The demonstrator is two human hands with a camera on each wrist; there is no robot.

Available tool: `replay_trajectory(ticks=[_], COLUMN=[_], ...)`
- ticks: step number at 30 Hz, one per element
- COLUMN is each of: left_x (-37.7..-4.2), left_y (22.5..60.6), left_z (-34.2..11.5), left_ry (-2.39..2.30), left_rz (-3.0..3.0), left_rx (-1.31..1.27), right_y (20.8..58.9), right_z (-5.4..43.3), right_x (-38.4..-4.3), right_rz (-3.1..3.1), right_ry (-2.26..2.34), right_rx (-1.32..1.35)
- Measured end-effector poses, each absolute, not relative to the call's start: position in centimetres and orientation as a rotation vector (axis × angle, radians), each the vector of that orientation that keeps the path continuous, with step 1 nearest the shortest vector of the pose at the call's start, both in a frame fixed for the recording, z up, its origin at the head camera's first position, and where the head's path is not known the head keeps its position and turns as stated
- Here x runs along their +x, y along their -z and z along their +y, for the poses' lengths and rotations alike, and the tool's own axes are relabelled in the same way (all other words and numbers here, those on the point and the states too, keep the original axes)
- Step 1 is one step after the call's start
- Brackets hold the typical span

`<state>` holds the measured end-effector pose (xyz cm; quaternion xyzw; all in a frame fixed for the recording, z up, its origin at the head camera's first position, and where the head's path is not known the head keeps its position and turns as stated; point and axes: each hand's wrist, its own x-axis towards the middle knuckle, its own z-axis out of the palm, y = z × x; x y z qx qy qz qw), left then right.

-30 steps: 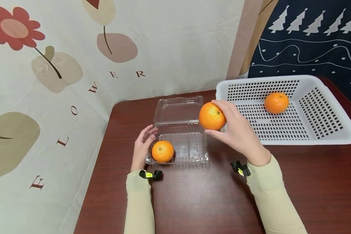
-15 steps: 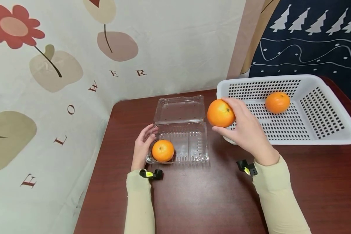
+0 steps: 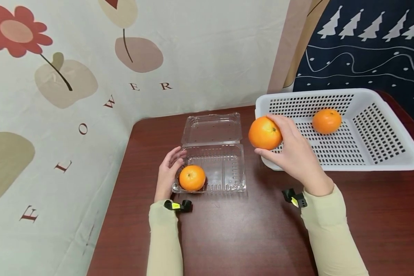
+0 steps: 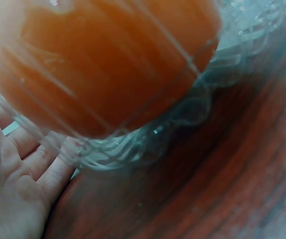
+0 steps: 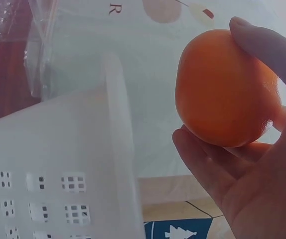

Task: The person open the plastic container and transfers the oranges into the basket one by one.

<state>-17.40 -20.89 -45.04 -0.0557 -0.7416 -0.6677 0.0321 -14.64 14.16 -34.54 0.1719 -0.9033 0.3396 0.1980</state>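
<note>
Left of the basket [image 3: 341, 167] lies the clear container [image 3: 214, 165], then the left hand [image 3: 166, 176], fingers relaxed, empty. Near the basket's left end, the right hand [image 3: 294, 153] curls its fingers round an orange [image 3: 263, 133]: grip lightly (bruising risk), clearing the rim.

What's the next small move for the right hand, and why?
I'd probably carry the round orange fruit in the right hand further right, over the white perforated plastic basket: over the last second it has moved away from the clear plastic clamshell, and in the head view it overlaps the basket's left side.
</note>
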Motion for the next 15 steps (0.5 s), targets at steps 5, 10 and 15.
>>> replay_trajectory(ticks=[5, 10, 15], left_x=[-17.38, -17.34, -17.42], left_y=[44.98, 45.02, 45.05], left_z=[-21.09, -21.15, -21.08], left_ry=[2.073, 2.082, 2.079], left_rz=[-2.276, -2.272, -2.268], left_rx=[-0.173, -0.169, -0.175], right_y=[34.6, 34.7, 34.8], right_z=[14.34, 14.49, 14.67], right_x=[-14.55, -14.53, -14.56], right_rz=[-2.525, -2.528, -2.512], right_ry=[-0.962, -0.954, -0.938], right_rx=[0.477, 0.482, 0.492])
